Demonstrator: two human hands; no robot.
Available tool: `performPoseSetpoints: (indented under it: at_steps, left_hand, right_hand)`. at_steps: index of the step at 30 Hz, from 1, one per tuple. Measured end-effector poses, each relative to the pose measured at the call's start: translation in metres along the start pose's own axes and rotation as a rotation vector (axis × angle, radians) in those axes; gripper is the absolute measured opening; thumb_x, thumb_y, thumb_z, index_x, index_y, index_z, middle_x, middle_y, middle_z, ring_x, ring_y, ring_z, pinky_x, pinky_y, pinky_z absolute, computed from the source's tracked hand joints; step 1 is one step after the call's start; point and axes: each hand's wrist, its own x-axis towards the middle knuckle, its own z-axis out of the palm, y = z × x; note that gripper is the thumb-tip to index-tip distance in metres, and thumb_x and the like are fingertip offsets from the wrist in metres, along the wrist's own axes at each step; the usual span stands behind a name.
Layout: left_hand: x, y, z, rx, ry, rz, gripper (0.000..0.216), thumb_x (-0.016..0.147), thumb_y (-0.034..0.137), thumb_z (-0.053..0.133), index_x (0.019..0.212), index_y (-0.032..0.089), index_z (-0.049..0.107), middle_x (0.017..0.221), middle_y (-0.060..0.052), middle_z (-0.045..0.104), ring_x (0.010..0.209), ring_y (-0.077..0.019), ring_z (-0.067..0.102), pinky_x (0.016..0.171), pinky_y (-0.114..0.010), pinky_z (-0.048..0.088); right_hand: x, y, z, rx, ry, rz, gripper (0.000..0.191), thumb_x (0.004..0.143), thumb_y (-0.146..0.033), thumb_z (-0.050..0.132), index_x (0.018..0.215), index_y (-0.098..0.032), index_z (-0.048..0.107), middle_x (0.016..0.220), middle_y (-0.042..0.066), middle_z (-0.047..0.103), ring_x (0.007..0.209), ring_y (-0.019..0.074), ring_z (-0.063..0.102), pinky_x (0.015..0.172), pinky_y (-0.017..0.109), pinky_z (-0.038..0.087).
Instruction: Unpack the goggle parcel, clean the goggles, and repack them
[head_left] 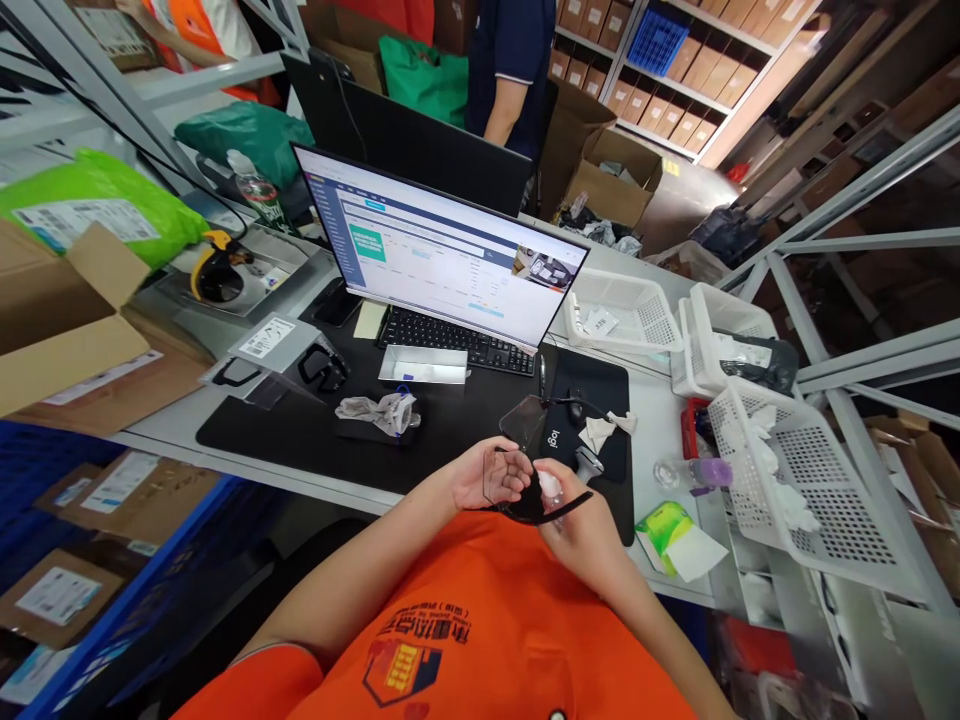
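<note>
In front of my chest, my left hand (496,476) curls its fingers around the thin frame of a pair of dark-lensed glasses (529,502). One black temple arm of the glasses reaches across in front of my right hand (576,515). That hand is closed around a small clear spray bottle (550,487) with a white top, held close to the lens. Just beyond my hands shows a large see-through tinted lens (524,420); whether it belongs to the same glasses, I cannot tell. Crumpled white tissue (598,432) and a grey-white handheld tool (589,463) lie to the right.
A monitor (442,250) stands behind a keyboard (457,340). On the mat are an open white box (422,365) and a plastic-wrapped item (379,412). White baskets (810,490) line the right side; an open carton (75,320) is at left. Another person (510,70) stands beyond the monitor.
</note>
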Motion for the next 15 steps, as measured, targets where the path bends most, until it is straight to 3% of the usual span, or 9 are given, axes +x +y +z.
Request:
performPoseSetpoints:
  at_steps: [5, 12, 15]
  left_hand:
    - [0.012, 0.003, -0.006, -0.011, -0.003, 0.003, 0.028, 0.087, 0.027, 0.056, 0.087, 0.005, 0.071, 0.070, -0.010, 0.074, 0.061, -0.0166, 0.072, 0.061, -0.023, 0.060]
    - [0.015, 0.001, -0.008, 0.012, 0.040, 0.008, 0.026, 0.089, 0.027, 0.052, 0.083, 0.008, 0.070, 0.074, -0.011, 0.075, 0.062, -0.0166, 0.072, 0.062, -0.025, 0.061]
    - [0.013, 0.003, -0.005, 0.050, 0.072, 0.034, 0.026, 0.087, 0.028, 0.054, 0.083, 0.008, 0.070, 0.070, -0.008, 0.072, 0.059, -0.0152, 0.070, 0.061, -0.024, 0.060]
  right_hand:
    - [-0.004, -0.006, 0.013, 0.025, 0.055, -0.033, 0.060, 0.074, -0.005, 0.052, 0.131, -0.025, 0.052, 0.119, 0.005, 0.069, 0.097, 0.0201, 0.070, 0.080, 0.030, 0.057]
    - [-0.003, -0.001, 0.017, -0.036, 0.101, 0.048, 0.064, 0.079, -0.005, 0.050, 0.140, -0.025, 0.047, 0.119, 0.007, 0.066, 0.096, 0.0204, 0.069, 0.079, 0.031, 0.056]
    - [-0.005, -0.001, 0.018, -0.039, 0.050, 0.006, 0.064, 0.077, -0.004, 0.050, 0.137, -0.025, 0.049, 0.118, 0.007, 0.067, 0.094, 0.0205, 0.068, 0.078, 0.031, 0.055]
